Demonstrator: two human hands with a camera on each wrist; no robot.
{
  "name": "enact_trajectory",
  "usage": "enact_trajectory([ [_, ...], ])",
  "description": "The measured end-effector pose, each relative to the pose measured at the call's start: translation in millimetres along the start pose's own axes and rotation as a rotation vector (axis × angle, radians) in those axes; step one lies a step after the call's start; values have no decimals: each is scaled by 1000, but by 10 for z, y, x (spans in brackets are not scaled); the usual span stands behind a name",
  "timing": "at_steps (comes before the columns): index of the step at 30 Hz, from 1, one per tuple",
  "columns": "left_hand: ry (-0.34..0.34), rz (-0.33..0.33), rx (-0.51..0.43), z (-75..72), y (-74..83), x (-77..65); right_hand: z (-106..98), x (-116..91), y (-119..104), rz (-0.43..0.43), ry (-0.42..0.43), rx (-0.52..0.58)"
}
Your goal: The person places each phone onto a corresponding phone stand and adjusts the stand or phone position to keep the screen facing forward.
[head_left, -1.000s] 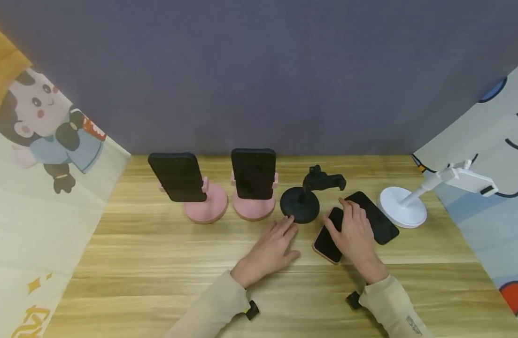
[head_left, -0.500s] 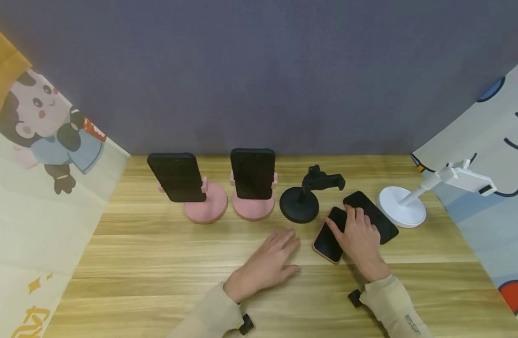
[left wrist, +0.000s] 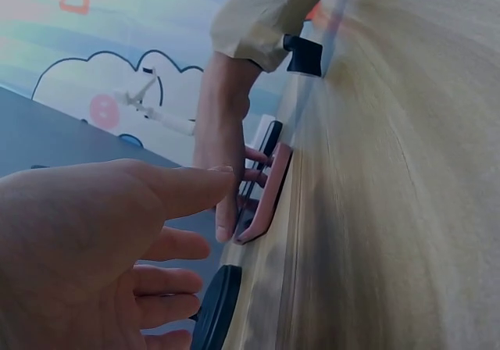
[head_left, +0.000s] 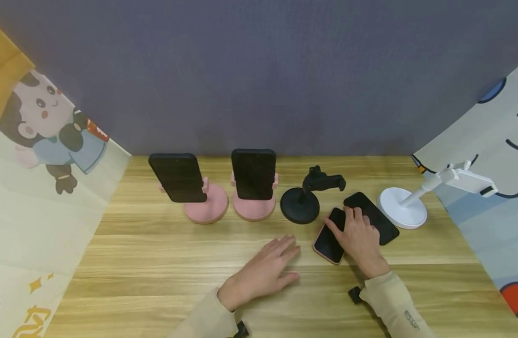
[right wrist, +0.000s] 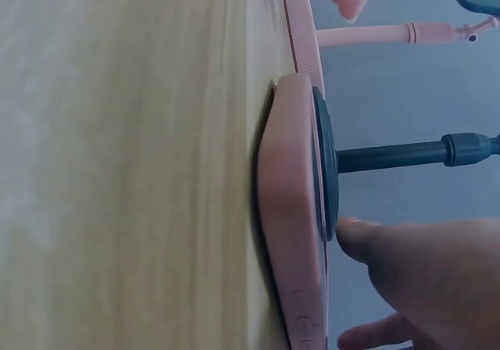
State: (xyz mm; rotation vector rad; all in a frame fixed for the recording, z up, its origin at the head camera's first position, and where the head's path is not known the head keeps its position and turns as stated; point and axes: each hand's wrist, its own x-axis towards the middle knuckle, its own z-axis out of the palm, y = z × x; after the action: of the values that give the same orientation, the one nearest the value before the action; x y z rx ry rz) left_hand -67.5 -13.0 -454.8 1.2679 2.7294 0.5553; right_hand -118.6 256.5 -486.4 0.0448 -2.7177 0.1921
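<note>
While the right hand (head_left: pixel 360 239) is positioned over the pink-cased smartphone (head_left: pixel 328 246), its thumb lies at the phone's left long edge and its bent fingers reach the opposite side; whether it grips the phone cannot be determined. The pink-cased smartphone lies flat on the tabletop (head_left: pixel 157 291), screen up, set diagonally. Just to its right, the black smartphone (head_left: pixel 381 223) also lies flat and is partly covered by the right hand's fingers. The left hand (head_left: pixel 265 267) holds nothing; its fingers are extended and relaxed, with the thumb spread, in front of the black phone stand (head_left: pixel 300 212). The black phone stand is located behind and to the left of the pink-cased smartphone. Further left, two pink phone stands (head_left: pixel 208 211) each support a dark smartphone (head_left: pixel 178 178) in a raised, tilted position. The white phone stand (head_left: pixel 402 211) is located right of the black smartphone, its head angled rightward. A dark grey partition (head_left: pixel 259 70) borders the rear.
</note>
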Motion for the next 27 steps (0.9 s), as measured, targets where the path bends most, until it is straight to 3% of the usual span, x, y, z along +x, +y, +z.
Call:
enact_trajectory([
  [7, 18, 15, 10, -2, 11, -53, -41, 8, -19, 20, -122, -14],
  [20, 3, 37, 9, 19, 23, -69, -18, 89, -63, 0, -123, -39],
  [27, -22, 49, -17, 36, 34, -59, -90, 164, -100, 91, -334, -78],
])
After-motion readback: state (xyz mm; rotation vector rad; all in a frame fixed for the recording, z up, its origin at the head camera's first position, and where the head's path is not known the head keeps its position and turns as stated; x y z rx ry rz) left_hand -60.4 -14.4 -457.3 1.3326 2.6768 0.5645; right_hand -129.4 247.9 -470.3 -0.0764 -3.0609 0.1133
